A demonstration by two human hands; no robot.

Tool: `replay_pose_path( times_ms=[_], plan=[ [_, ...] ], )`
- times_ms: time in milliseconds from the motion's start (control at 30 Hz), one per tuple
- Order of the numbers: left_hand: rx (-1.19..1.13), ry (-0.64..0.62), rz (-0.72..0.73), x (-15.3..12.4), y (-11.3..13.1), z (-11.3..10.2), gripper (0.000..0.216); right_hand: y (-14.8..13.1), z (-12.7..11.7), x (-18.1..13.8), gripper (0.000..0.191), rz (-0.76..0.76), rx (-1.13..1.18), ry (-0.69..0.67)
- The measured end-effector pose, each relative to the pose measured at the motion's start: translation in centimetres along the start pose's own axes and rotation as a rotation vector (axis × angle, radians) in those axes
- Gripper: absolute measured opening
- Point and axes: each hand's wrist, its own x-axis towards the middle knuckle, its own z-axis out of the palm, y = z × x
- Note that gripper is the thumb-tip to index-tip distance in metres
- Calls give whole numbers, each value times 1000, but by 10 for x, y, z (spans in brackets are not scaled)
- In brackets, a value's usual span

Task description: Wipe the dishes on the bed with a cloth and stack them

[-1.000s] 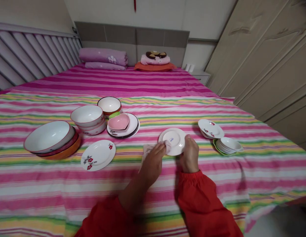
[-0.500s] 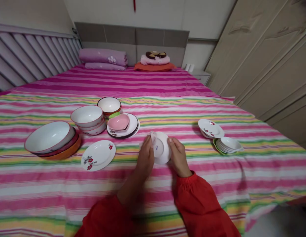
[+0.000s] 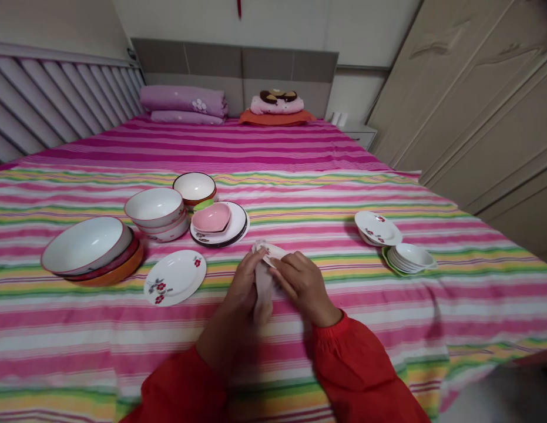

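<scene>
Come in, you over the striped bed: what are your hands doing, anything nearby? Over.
Left hand gripping pale cloth. Right hand gripping small plate, mostly hidden. Flowered plate lying to the left, apart from both hands.

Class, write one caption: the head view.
Left hand and right hand meet at a cloth, between bowls and small dishes.

Your sleeves [image 3: 361, 361] are red; the cloth [image 3: 263, 291] before you is pale pinkish. You have a sheet [image 3: 299, 367] striped in pink, white, yellow and green, a white plate [image 3: 178, 279] with red flowers and grey leaves, a pink dish [image 3: 211, 218] and an orange bowl [image 3: 123, 268].
</scene>
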Motion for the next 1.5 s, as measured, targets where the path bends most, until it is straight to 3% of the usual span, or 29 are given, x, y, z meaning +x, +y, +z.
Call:
replay_pose_path(
  times_ms=[167, 233, 300, 367, 433, 500, 600, 700, 867, 1033, 1100, 1300, 1500],
  plan=[
    [44, 116, 85, 2, 0, 2, 31, 4, -2, 1, 16, 6, 52, 81],
    [66, 131, 126, 2, 1, 3, 38, 4, -6, 2, 23, 36, 91, 189],
    [93, 140, 154, 4, 2, 1, 44, 4, -10, 3, 23, 185, 112, 397],
    [102, 160, 179, 6, 3, -1, 49, 6, -15, 4, 21, 426, 196, 547],
    [97, 195, 191, 8, 3, -2, 53, 9, -19, 5, 35, 660, 431, 495],
    [101, 216, 207, 9, 2, -2, 55, 12, -20, 6, 49, 806, 724, 301],
    [129, 214, 237, 9, 1, 0, 56, 14, -16, 6, 53, 867, 953, 111],
    [156, 179, 240, 6, 0, 3, 54, 16, -11, 6, 50, 908, 1036, 123],
    [137, 145, 132, 2, -1, 7, 43, 42, -17, 6, 45, 1037, 1069, 409],
    [117, 139, 24, 1, -2, 4, 45, 84, -35, 7, 34, 1106, 930, 911],
    [131, 111, 19, 1, -3, 4, 46, 96, -41, 6, 32, 1141, 866, 1040],
    [136, 143, 9, 0, -2, 5, 47, 115, -46, 2, 34, 1237, 737, 1193],
    [127, 119, 6, 1, -3, 3, 47, 121, -46, 0, 28, 1270, 737, 1246]
  ],
)
